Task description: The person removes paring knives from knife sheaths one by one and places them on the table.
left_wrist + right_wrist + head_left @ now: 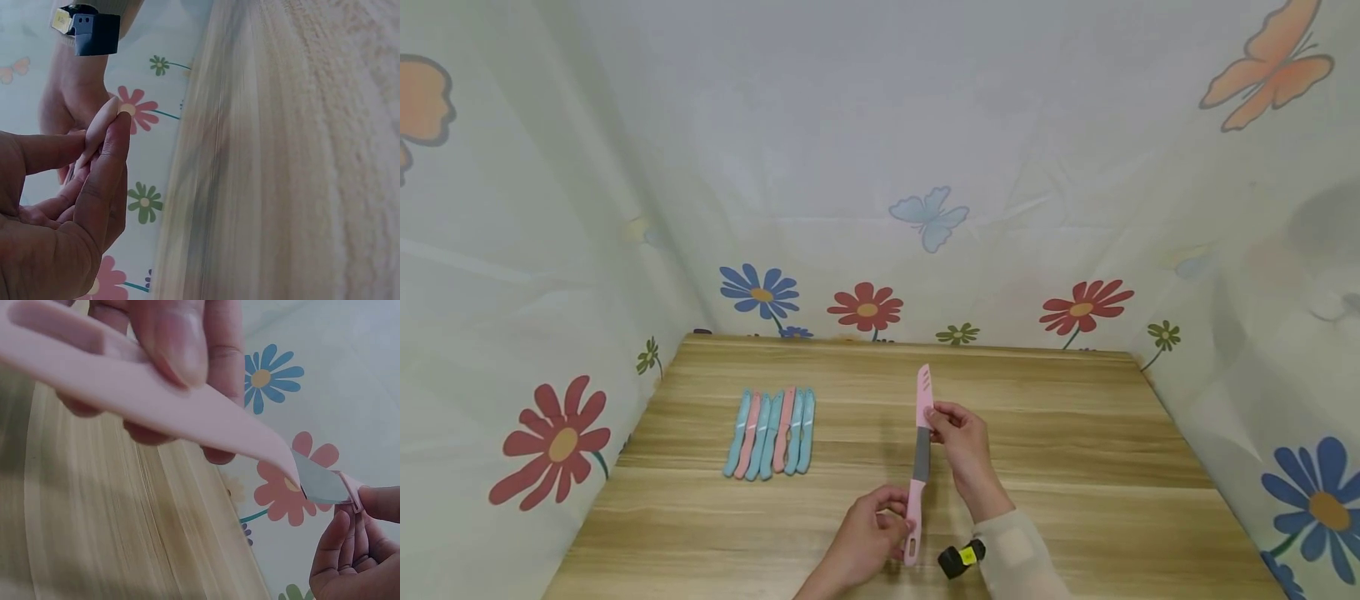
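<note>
Kitchen knife (922, 440) with its sheath partly along the blade. You are holding the knife above the tabletop (1075, 467), pointing roughly from 6 o'clock at the handle (915, 508) to 12 o'clock at the sheath tip. Your left hand (867, 537) is pinching the handle; your right hand (967, 446) is grasping the sheath (923, 400) near its mouth. A bare stretch of blade (922, 462) is showing between them. The step in hand appears to be sliding the sheath along the blade; whether it is going on or coming off, you cannot tell from these views. Any further sliding is calling for a straight pull or push along the blade's axis, with both grips keeping off the edge.

Materials: the handle is presenting a smooth, matte pink surface, probably plastic, with a long rounded hang slot (56, 326) and a curved, tapering front. The sheath is matching it in pink, with slanted marks near the tip; the blade is showing flat and grey. At about 9 o'clock from the knife, seven slimmer knives (784, 429), five light blue and two pink, are lying side by side, apparently sheathed. The tabletop is displaying streaked wood grain; beyond, at 12 o'clock, a creased, flower-printed backdrop (820, 250) is hanging.
</note>
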`<state>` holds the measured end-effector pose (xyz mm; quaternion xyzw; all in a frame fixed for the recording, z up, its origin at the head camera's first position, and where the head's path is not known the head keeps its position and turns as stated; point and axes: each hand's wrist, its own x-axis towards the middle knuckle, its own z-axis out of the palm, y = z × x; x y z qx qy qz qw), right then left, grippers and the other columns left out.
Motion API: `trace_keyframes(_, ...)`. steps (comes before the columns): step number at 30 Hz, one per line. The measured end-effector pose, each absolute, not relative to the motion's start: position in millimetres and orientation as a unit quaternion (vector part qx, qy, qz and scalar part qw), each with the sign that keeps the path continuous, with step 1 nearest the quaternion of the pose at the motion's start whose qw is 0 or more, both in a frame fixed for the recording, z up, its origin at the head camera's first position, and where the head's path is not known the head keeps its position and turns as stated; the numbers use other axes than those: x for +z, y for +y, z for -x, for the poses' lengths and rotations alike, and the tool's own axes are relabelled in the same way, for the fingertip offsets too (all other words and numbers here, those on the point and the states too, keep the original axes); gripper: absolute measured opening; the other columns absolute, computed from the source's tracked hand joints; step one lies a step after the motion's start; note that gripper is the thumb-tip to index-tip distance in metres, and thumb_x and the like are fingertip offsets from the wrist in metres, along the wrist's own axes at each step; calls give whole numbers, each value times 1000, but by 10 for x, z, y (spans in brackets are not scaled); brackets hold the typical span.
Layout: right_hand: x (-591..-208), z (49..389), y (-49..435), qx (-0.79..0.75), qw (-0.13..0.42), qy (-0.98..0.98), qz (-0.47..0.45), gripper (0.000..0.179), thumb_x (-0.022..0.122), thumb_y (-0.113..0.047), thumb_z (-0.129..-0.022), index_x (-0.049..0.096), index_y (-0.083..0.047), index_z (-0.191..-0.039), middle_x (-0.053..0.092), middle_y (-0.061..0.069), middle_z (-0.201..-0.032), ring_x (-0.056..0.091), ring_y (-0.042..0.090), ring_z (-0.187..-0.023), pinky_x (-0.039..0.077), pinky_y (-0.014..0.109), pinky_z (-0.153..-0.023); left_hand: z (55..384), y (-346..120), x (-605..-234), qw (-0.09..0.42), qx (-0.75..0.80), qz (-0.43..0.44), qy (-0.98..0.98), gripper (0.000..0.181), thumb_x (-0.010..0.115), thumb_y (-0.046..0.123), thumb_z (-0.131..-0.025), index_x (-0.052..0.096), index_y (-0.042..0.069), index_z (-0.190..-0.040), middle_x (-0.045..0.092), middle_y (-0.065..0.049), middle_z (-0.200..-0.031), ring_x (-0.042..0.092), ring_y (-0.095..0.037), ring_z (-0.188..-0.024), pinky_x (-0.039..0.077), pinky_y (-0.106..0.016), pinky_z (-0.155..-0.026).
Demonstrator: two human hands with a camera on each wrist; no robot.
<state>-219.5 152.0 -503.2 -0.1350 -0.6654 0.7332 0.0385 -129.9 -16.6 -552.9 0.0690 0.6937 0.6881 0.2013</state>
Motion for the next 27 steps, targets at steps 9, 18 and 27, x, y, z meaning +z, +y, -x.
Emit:
trace_keyframes(9,-4984,2284,1550,731,38,-665,148,28,71,-7,-97,67,8,-119,68,-4,-82,62,7,-71,56,22,-68,1275,-169,-5540,197,682,-72,701,25,68,0,-96,66,5,-120,65,-8,-104,69,-20,-83,64,-38,-63)
trace_keyframes(18,-5001,2361,1613,755,63,-635,147,26,67,-4,-99,64,11,-120,70,-8,-79,67,4,-68,55,18,-64,1261,-165,-5571,203,682,-77,698,28,68,-1,-95,65,5,-122,65,-8,-104,69,-19,-81,63,-35,-61)
trace_keyframes(27,-5050,2317,1693,753,54,-635,163,27,67,-3,-99,63,11,-121,70,-7,-80,67,5,-69,56,19,-66,1270,-187,-5552,200,679,-74,702,27,67,-2,-93,66,5,-119,65,-8,-104,68,-18,-79,63,-34,-60)
